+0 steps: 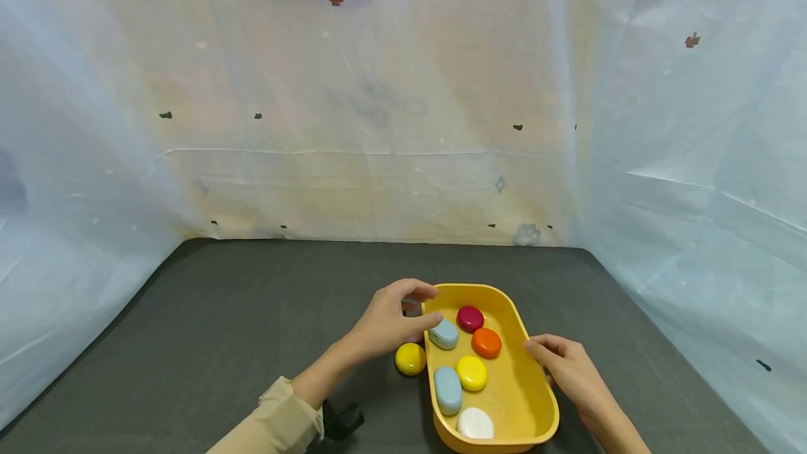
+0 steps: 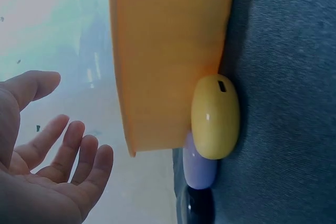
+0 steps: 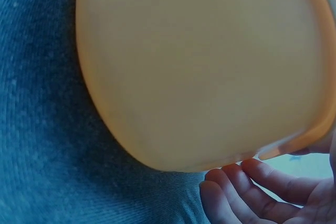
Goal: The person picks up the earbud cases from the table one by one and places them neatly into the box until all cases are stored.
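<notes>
A yellow plastic tub (image 1: 518,398) stands on the dark cloth. My right hand (image 1: 570,370) grips its right rim, thumb on top and fingers against the outer wall (image 3: 199,77). My left hand (image 1: 392,317) hovers at the left rim with fingers spread and nothing held. Its thumb overlaps a light-blue oblong piece (image 1: 445,335) in the head view. Also inside are a second light-blue oblong (image 1: 448,391) and smooth rounded pieces: crimson (image 1: 470,319), orange (image 1: 487,343), yellow (image 1: 471,373) and white (image 1: 476,424).
Outside the tub's left wall lies a yellow rounded piece (image 2: 214,124) with a small dark slot. A purple piece (image 2: 200,169) and a dark glossy piece (image 2: 199,205) sit beyond it. Pale plastic sheeting (image 1: 378,125) surrounds the dark cloth surface (image 1: 252,328).
</notes>
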Available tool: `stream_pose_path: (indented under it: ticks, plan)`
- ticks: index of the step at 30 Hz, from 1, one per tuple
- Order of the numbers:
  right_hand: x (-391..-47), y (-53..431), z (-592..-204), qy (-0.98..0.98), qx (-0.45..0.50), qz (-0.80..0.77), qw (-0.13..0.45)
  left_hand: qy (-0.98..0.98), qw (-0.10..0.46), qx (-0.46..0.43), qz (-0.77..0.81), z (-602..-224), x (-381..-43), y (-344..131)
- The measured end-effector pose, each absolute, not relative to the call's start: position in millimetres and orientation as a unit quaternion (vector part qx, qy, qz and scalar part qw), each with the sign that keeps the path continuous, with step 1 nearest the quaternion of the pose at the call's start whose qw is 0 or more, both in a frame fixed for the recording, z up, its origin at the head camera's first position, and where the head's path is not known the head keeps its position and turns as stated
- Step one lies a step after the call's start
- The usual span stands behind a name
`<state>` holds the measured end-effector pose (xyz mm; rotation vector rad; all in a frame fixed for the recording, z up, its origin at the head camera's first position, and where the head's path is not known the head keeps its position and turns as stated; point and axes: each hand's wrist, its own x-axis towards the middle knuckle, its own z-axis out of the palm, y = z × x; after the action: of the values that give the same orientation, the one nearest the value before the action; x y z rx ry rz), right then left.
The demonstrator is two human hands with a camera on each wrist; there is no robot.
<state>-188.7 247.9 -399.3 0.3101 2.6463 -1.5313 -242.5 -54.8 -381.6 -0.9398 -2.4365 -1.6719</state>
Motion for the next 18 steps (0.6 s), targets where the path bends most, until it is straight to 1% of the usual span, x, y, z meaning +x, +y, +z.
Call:
stream_pose_path:
  ticks: [4, 11, 18]
  plan:
    - [-188.9, 247.7, -398.9, 0.86, 0.099, -0.499, 0.032, -0.79, 0.017, -0.29, -0.54, -383.7, -240.8, -59.7]
    - [-188.3, 246.4, -397.7, 0.861, 0.106, -0.497, 0.036, -0.803, 0.036, -0.273, -0.528, -389.7, -238.3, -70.5]
    - [-187.1, 246.2, -397.8, 0.86, 0.106, -0.497, 0.035, -0.811, 0.031, -0.251, -0.528, -398.3, -235.8, -86.2]
